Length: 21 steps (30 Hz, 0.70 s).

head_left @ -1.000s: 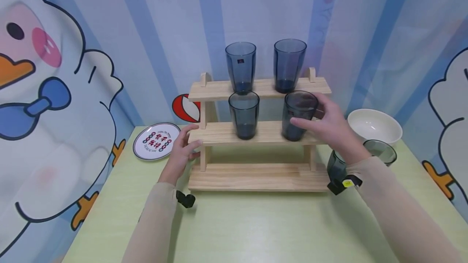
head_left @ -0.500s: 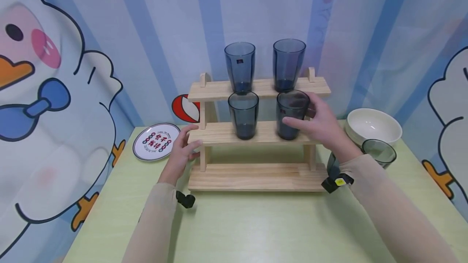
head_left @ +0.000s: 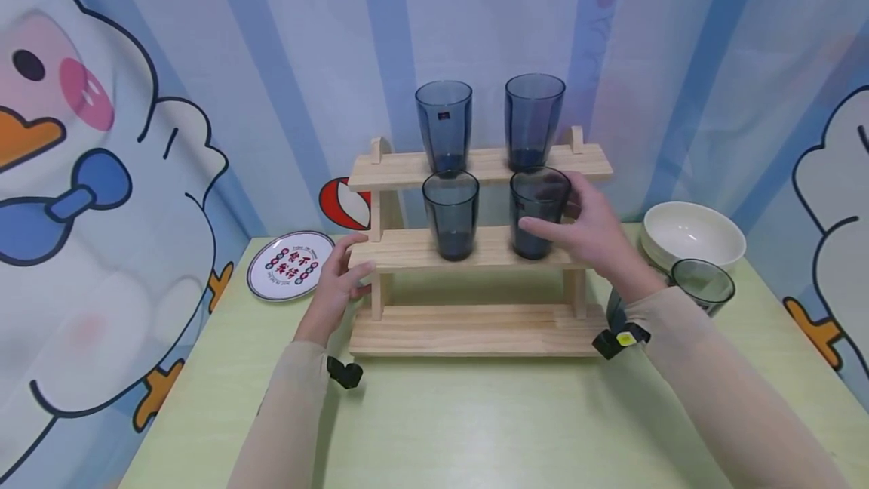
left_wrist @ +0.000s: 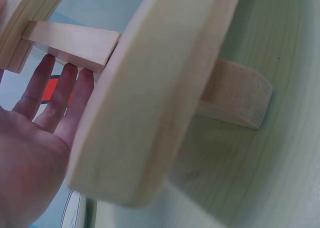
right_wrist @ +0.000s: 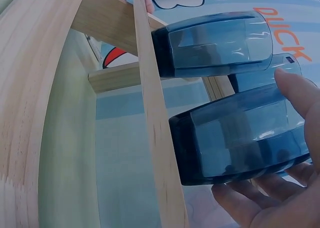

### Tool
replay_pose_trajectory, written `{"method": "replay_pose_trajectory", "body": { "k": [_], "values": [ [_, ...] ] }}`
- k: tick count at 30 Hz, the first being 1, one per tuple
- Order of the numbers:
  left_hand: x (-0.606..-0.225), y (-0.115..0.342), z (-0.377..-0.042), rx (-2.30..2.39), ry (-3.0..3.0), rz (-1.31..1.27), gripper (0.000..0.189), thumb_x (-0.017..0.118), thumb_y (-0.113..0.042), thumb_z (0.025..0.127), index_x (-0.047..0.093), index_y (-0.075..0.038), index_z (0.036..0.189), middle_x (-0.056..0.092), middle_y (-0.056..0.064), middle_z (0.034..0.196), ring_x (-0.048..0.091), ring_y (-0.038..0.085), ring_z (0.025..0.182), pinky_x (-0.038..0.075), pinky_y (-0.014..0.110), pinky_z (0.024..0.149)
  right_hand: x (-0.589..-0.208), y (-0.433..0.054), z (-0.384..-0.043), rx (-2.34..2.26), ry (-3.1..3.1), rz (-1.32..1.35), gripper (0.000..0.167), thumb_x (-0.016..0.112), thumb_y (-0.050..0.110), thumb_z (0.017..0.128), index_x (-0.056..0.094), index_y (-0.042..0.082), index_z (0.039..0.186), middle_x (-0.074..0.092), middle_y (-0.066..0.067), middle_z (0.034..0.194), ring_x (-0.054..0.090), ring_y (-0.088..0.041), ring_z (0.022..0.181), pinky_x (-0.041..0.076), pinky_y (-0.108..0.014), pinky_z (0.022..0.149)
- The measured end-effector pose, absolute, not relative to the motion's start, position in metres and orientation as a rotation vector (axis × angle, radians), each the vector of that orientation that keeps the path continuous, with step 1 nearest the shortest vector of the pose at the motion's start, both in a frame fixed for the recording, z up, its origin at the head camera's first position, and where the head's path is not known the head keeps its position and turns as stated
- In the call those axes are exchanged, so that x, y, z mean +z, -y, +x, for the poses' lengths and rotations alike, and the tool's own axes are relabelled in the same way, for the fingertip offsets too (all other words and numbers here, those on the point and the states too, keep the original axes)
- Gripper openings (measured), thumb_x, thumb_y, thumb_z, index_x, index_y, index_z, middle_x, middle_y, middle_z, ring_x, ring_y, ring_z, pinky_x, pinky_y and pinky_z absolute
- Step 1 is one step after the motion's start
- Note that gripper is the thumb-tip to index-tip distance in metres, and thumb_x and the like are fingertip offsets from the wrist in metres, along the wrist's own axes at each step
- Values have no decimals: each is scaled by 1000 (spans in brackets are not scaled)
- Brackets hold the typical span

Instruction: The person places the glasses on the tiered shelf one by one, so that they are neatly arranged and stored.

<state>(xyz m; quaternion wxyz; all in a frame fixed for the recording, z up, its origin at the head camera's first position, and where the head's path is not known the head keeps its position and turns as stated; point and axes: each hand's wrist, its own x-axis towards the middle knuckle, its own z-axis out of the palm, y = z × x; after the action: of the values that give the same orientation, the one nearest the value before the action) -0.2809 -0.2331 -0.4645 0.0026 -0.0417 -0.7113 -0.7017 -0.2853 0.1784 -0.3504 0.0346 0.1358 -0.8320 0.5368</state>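
Note:
A wooden three-tier rack [head_left: 475, 330] stands on the table. My right hand [head_left: 594, 229] holds a dark blue-grey drinking glass [head_left: 532, 210] upright on the right part of the middle shelf. In the right wrist view, its thumb and fingers lie on opposite sides of this glass [right_wrist: 240, 138], whose base meets the shelf. A matching glass [head_left: 451, 213] stands left of it. Two more glasses, left [head_left: 444, 127] and right [head_left: 535, 119], stand on the top shelf. My left hand [head_left: 336, 285] touches the rack's left end. The left wrist view shows straight fingers [left_wrist: 60, 98] against an upright.
Right of the rack, another glass [head_left: 706, 285] stands before a white bowl [head_left: 692, 236]; something glassy beside it is mostly hidden by my right arm. A printed plate [head_left: 288, 266] lies left of the rack. A duck-print curtain [head_left: 285, 81] hangs close behind.
My right hand has shifted the held glass a little left along the middle shelf, towards its neighbour. My left hand has stayed at the rack's left end.

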Motion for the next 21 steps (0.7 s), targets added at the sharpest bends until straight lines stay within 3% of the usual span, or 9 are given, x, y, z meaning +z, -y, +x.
{"method": "replay_pose_trajectory", "body": {
  "k": [9,21],
  "values": [
    [-466,233,-280,-2200,2239,-122,55,64,-13,103,43,-22,152,44,18,156,49,37,134,47,67,107,-352,-178,-284,1610,2580,424,92,85,45,87,36,18,160,52,-10,149,52,-33,137,42,-57,115],
    [-467,234,-281,-2190,2234,-141,53,64,-14,103,43,-20,152,45,19,154,50,35,131,47,66,107,-352,-192,-276,1640,2582,452,98,86,32,89,25,18,166,46,-20,151,49,-40,138,41,-59,117]
  ]
}}
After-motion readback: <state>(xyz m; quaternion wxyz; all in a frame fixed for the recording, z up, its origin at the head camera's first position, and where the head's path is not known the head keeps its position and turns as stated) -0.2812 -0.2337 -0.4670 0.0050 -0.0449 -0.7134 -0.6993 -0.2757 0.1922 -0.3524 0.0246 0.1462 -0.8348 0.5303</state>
